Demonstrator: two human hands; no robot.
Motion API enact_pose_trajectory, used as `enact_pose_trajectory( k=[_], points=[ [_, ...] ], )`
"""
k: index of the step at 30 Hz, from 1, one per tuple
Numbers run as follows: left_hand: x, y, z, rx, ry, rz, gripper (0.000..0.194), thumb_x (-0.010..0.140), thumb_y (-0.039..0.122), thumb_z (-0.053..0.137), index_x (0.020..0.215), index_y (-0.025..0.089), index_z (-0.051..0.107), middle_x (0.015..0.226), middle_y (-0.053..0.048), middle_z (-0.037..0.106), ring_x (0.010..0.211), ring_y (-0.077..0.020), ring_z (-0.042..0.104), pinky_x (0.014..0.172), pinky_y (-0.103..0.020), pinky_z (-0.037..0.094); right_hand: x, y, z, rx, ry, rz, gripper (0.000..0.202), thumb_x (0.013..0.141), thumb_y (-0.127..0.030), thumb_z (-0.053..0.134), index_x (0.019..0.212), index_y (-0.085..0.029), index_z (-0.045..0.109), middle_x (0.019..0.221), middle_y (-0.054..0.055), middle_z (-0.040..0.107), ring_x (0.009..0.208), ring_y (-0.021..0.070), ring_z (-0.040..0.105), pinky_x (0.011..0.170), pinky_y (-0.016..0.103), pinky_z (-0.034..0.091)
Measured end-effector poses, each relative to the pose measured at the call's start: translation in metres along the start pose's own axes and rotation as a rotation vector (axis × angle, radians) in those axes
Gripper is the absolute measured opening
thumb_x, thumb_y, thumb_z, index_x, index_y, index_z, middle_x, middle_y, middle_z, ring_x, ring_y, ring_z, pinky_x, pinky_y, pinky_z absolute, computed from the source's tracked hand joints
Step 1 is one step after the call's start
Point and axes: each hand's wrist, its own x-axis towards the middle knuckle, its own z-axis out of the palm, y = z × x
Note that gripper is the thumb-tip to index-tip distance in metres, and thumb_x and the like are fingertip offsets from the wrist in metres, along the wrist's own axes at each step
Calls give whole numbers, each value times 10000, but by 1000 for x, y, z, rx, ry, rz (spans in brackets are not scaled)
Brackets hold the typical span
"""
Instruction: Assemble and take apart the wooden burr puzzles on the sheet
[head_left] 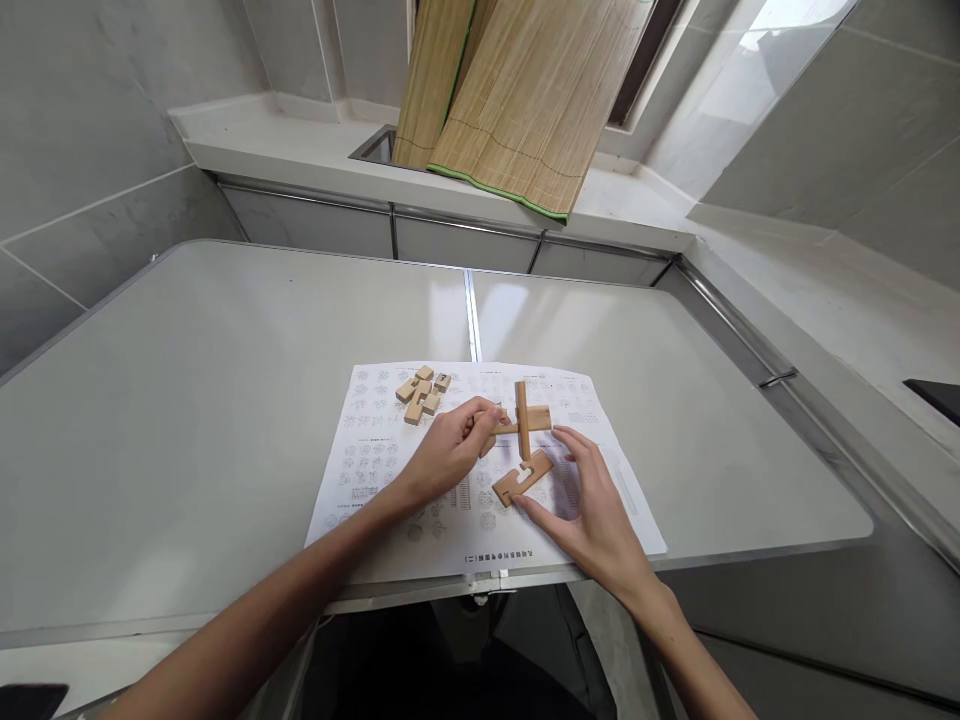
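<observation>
My left hand (459, 440) is closed, its fingers pinching one end of two crossed wooden puzzle pieces (523, 425). One of these stands across the other, and they are held just above the printed sheet (420, 545). Below them lies a flat notched wooden puzzle piece (536, 472) with a cut-out along one edge. My right hand (600, 515) is spread on the right side. Its thumb tip is at the notched piece's lower end, while its fingertips are close to the right end of the crossed pieces; whether they touch is unclear.
Several small interlocked wooden blocks (422, 393) sit on the sheet's upper left. The white folding table (247, 420) has a centre seam (472, 315). Behind it, a bamboo mat (517, 110) hangs over a counter (292, 150). A dark object (34, 700) is at the lower left.
</observation>
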Motion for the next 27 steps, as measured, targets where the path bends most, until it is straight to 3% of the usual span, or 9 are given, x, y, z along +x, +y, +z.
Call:
enact_pose_trajectory(
  k=[4,8,11,14,17,21,25,27],
  points=[
    [1,-3,0,-35,48,13,390,1072,518,428,1046,177,617,674,43,461,599,-123,411,581,-259,352,-7,-13,15,-110,59,60,779,845,-575,805,1462,-269,441,1386,169,557,1281,407,548,1021,627,521],
    [2,-5,0,-19,46,33,378,1078,506,431,1074,178,618,702,36,495,619,-127,428,604,-266,364,-11,-22,25,-143,106,66,745,847,-570,798,1431,-258,458,1310,170,587,1204,414,571,956,624,532],
    [2,-5,0,-13,30,39,382,1078,506,433,1069,176,626,702,35,505,607,-125,424,592,-269,355,-9,-22,19,-75,100,118,656,877,-521,769,1399,-256,476,1314,159,586,1206,385,581,948,580,555],
    [1,-3,0,-7,24,45,385,1073,506,445,1061,173,639,686,38,499,589,-124,414,570,-267,342,-4,-16,3,23,124,198,672,827,-522,809,1373,-254,523,1362,153,560,1241,361,573,1008,560,544],
    [1,-2,0,1,20,54,374,1074,486,442,1059,169,641,681,38,505,582,-121,414,563,-264,341,-1,-3,-18,219,167,355,714,765,-530,859,1366,-251,593,1375,141,558,1246,341,592,1088,552,503],
    [0,-2,1,15,0,60,351,1074,462,445,1061,170,639,683,36,519,567,-117,406,543,-260,334,2,11,-42,667,101,538,590,869,-535,765,1352,-214,660,1265,127,690,1203,312,652,1075,497,534],
    [0,-3,1,41,-11,69,341,1071,453,451,1061,174,647,681,35,524,565,-116,410,542,-258,333,4,11,-48,920,150,586,383,924,-501,696,1157,-207,773,1342,108,705,1176,287,678,1023,413,601],
    [0,-3,1,55,-11,72,336,1072,446,451,1063,175,650,681,34,530,568,-116,415,546,-257,334,5,8,-47,978,140,637,331,901,-425,757,1170,-233,773,1384,85,695,1161,262,691,988,362,633]
  ],
)
